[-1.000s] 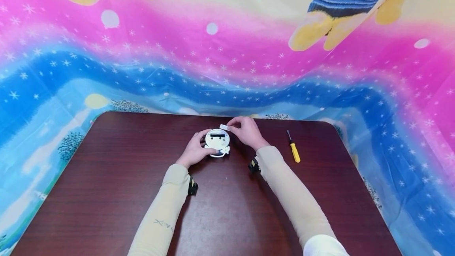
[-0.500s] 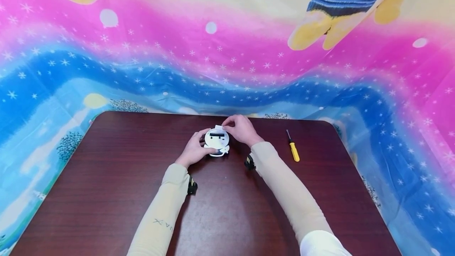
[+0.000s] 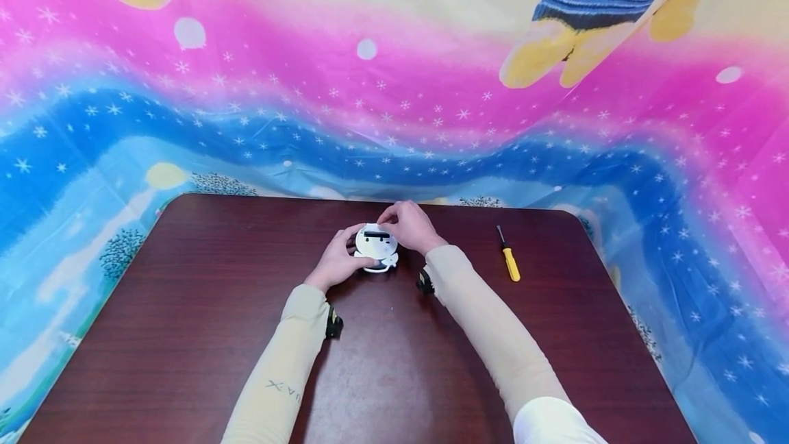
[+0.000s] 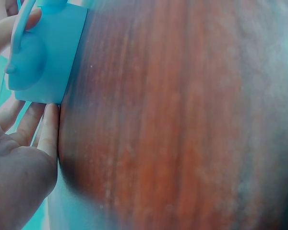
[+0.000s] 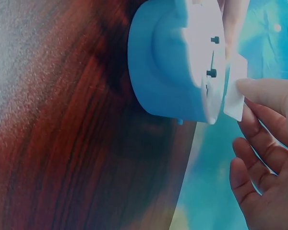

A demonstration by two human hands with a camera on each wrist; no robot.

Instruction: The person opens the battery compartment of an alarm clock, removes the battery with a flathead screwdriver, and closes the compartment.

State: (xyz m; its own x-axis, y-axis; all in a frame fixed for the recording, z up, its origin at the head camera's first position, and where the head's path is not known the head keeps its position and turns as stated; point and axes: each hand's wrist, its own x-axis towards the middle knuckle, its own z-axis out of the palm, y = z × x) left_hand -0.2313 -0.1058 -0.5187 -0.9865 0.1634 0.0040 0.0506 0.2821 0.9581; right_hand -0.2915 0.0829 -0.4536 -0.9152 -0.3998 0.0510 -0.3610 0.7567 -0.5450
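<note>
A small white alarm clock point(image 3: 377, 249) lies face down near the table's far side, with a dark battery slot and two black knobs showing on its back. My left hand point(image 3: 335, 260) grips it from the left, thumb at the near edge and fingers round the far side. Between thumb and forefinger, my right hand point(image 5: 269, 139) pinches a thin white battery cover point(image 5: 236, 91), held close over the clock's back in the right wrist view. From the head view, those fingertips sit at the slot's far edge and hide much of the cover.
To the right on the dark wooden table point(image 3: 246, 334) lies a screwdriver point(image 3: 509, 259) with a yellow handle. A colourful printed cloth point(image 3: 370, 122) hangs right behind the table and along its sides.
My right hand has carried the battery cover leftward and then down toward the clock's slot. The left hand keeps its grip, and the clock stays in place.
</note>
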